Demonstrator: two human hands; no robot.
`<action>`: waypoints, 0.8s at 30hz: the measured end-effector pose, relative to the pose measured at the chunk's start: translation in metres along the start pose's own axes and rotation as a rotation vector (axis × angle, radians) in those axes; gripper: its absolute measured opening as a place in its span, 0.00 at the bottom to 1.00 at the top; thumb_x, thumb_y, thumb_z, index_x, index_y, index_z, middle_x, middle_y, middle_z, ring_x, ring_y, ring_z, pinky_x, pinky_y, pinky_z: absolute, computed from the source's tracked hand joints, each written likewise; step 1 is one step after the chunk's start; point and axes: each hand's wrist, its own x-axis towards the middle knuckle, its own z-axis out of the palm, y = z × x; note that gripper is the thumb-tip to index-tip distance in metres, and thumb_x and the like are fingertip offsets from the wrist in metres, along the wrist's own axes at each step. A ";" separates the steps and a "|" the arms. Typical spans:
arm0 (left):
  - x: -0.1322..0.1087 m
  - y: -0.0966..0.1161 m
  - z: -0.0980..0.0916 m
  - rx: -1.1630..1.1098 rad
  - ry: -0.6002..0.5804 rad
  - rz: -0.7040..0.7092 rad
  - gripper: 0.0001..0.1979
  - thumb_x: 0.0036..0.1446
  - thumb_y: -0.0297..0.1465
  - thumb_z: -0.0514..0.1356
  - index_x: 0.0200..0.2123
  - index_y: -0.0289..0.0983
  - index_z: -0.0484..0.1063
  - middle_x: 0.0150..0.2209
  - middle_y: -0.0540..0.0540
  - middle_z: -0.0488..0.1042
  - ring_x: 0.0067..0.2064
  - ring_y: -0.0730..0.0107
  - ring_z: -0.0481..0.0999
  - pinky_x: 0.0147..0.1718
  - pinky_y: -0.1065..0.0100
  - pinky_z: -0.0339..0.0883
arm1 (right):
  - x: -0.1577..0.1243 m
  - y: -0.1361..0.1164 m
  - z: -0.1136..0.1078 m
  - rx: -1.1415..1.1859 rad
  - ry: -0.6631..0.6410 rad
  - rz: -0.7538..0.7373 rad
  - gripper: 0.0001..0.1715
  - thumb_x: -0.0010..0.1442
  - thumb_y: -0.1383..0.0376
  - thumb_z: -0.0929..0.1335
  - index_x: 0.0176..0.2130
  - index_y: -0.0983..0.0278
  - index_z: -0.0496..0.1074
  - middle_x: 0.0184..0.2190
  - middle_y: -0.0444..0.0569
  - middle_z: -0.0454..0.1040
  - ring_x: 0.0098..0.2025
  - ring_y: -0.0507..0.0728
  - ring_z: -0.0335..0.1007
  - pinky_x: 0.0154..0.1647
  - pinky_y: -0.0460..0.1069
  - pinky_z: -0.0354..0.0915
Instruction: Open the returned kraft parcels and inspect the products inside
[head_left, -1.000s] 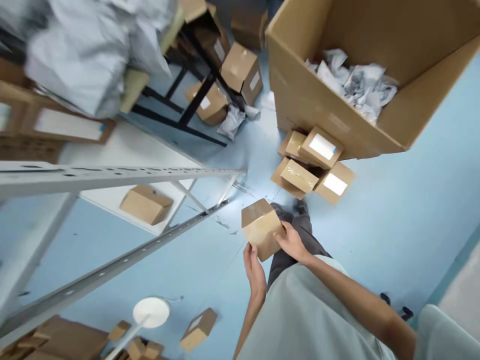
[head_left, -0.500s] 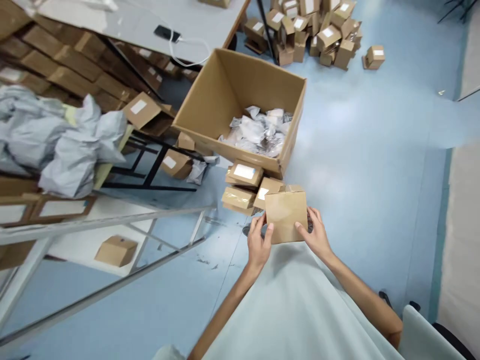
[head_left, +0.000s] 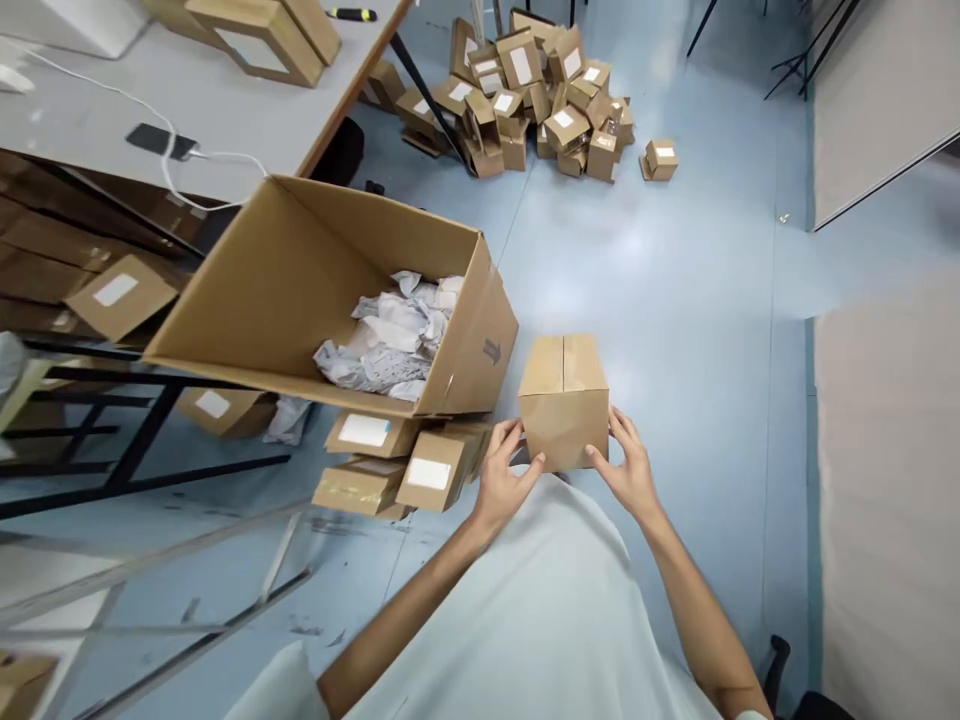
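Observation:
A small brown cardboard box is held in front of my body, its top flaps folded together along a centre seam. My left hand grips its left side, thumb on the near face. On the opposite side my right hand holds it the same way. To the left stands a large open carton with an arrow printed on its side. Crumpled grey and white plastic packages lie inside it. Several labelled small boxes are stacked on the floor against the carton's near side.
A heap of small boxes lies on the blue floor ahead, with a single box beside it. At upper left is a table bearing a phone and cable. A metal frame stands lower left; a pale partition is at right.
The view has swung right, so the carton, table and heap sit further left. The held box has tipped, and its top now shows more. Both hands keep their hold.

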 end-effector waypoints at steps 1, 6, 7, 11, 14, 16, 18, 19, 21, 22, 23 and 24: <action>0.027 0.002 0.008 0.007 -0.005 0.015 0.26 0.65 0.37 0.68 0.65 0.41 0.81 0.63 0.36 0.76 0.66 0.51 0.82 0.64 0.53 0.84 | 0.023 0.004 -0.004 -0.003 0.019 0.002 0.43 0.75 0.50 0.75 0.81 0.54 0.71 0.77 0.60 0.73 0.80 0.70 0.70 0.75 0.67 0.77; 0.179 0.025 0.038 -0.024 -0.088 0.087 0.23 0.65 0.34 0.67 0.63 0.42 0.82 0.61 0.37 0.78 0.62 0.53 0.83 0.62 0.54 0.84 | 0.150 -0.004 -0.026 -0.129 0.154 -0.037 0.41 0.78 0.49 0.73 0.81 0.55 0.70 0.77 0.62 0.73 0.79 0.70 0.72 0.76 0.69 0.76; 0.210 0.033 0.042 -0.034 -0.094 0.109 0.22 0.65 0.34 0.67 0.62 0.42 0.82 0.61 0.37 0.78 0.62 0.52 0.84 0.62 0.54 0.84 | 0.177 -0.010 -0.031 -0.162 0.173 -0.053 0.40 0.78 0.49 0.72 0.81 0.54 0.70 0.77 0.61 0.73 0.79 0.70 0.72 0.77 0.69 0.75; 0.322 0.063 0.043 -0.038 -0.065 0.208 0.19 0.69 0.34 0.68 0.61 0.44 0.83 0.61 0.38 0.79 0.64 0.51 0.83 0.66 0.53 0.81 | 0.284 -0.037 -0.046 -0.246 0.229 -0.155 0.37 0.80 0.52 0.71 0.81 0.51 0.69 0.77 0.60 0.74 0.78 0.70 0.73 0.77 0.70 0.75; 0.395 0.075 0.035 -0.012 0.000 0.242 0.15 0.73 0.36 0.67 0.60 0.45 0.84 0.59 0.39 0.81 0.63 0.51 0.84 0.65 0.54 0.81 | 0.364 -0.047 -0.039 -0.265 0.253 -0.262 0.37 0.80 0.57 0.71 0.82 0.46 0.67 0.76 0.58 0.74 0.77 0.70 0.75 0.77 0.71 0.76; 0.443 0.075 0.028 0.011 0.063 0.235 0.14 0.75 0.37 0.66 0.59 0.46 0.84 0.58 0.39 0.82 0.62 0.51 0.85 0.64 0.54 0.82 | 0.419 -0.047 -0.026 -0.259 0.263 -0.343 0.39 0.80 0.59 0.71 0.83 0.43 0.65 0.76 0.57 0.74 0.76 0.71 0.77 0.77 0.72 0.76; 0.493 0.071 0.020 0.041 0.122 0.209 0.13 0.75 0.39 0.65 0.58 0.46 0.85 0.58 0.40 0.83 0.61 0.51 0.85 0.64 0.52 0.82 | 0.478 -0.046 -0.008 -0.247 0.260 -0.415 0.42 0.80 0.61 0.72 0.84 0.40 0.63 0.76 0.56 0.74 0.75 0.71 0.78 0.76 0.72 0.78; 0.518 0.069 0.016 0.057 0.152 0.193 0.13 0.75 0.39 0.65 0.57 0.46 0.85 0.57 0.40 0.83 0.61 0.51 0.86 0.64 0.52 0.82 | 0.510 -0.046 0.002 -0.237 0.249 -0.444 0.43 0.80 0.61 0.72 0.84 0.40 0.62 0.76 0.56 0.74 0.75 0.71 0.78 0.75 0.72 0.78; 0.570 0.066 0.003 0.090 0.220 0.160 0.13 0.75 0.39 0.65 0.56 0.46 0.85 0.56 0.40 0.84 0.59 0.51 0.86 0.64 0.52 0.83 | 0.578 -0.050 0.022 -0.204 0.199 -0.493 0.44 0.79 0.61 0.72 0.85 0.39 0.61 0.76 0.56 0.74 0.75 0.71 0.78 0.74 0.72 0.80; 0.596 0.066 -0.004 0.105 0.258 0.141 0.13 0.75 0.39 0.65 0.56 0.46 0.85 0.55 0.40 0.84 0.59 0.51 0.86 0.63 0.52 0.83 | 0.613 -0.054 0.032 -0.183 0.158 -0.512 0.44 0.79 0.61 0.72 0.85 0.39 0.60 0.76 0.56 0.74 0.75 0.71 0.78 0.73 0.72 0.80; 0.622 0.067 -0.012 0.118 0.299 0.120 0.13 0.75 0.38 0.65 0.56 0.46 0.85 0.55 0.40 0.84 0.59 0.51 0.87 0.63 0.52 0.83 | 0.650 -0.060 0.042 -0.161 0.109 -0.532 0.44 0.80 0.61 0.72 0.85 0.38 0.60 0.76 0.56 0.73 0.75 0.71 0.78 0.72 0.73 0.81; 0.646 0.069 -0.020 0.129 0.342 0.097 0.13 0.74 0.37 0.64 0.57 0.46 0.85 0.55 0.40 0.84 0.58 0.51 0.87 0.63 0.53 0.83 | 0.686 -0.067 0.052 -0.139 0.055 -0.552 0.44 0.80 0.61 0.72 0.85 0.38 0.59 0.76 0.56 0.74 0.75 0.71 0.78 0.72 0.72 0.81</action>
